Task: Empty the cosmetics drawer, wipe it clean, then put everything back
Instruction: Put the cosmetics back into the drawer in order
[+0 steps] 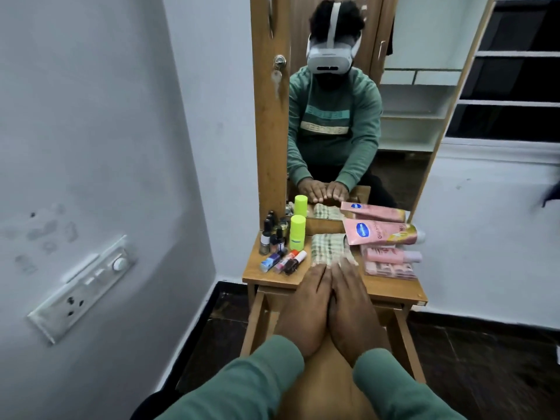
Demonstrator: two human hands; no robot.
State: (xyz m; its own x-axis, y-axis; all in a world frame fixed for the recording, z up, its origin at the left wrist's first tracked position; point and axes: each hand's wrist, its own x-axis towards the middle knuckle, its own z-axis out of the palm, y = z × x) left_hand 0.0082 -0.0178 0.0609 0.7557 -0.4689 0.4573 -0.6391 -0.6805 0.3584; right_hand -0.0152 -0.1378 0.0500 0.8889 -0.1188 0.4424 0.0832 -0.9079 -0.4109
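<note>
The mirror (348, 116) stands at 12 o'clock behind the wooden tabletop (394, 286). The drawer (407, 334) is pulled out at 6 o'clock, under the forearms. The left hand (306, 310) and right hand (354, 310) lie flat side by side, touching. Their fingers are straight and grip nothing, and the fingertips press the near edge of a checked cloth (328, 247) at the tabletop's centre.

The cosmetics are out on the tabletop. A pink lotion tube (378, 233) lies at 2 o'clock. Nearer, at 3 o'clock, are a pink bottle (391, 255) and a clear box (391, 270). A lime-green bottle (297, 232) stands upright at 10 o'clock. Small bottles (271, 237) cluster at 9 o'clock, with little tubes (285, 260) lying at 8 o'clock.
</note>
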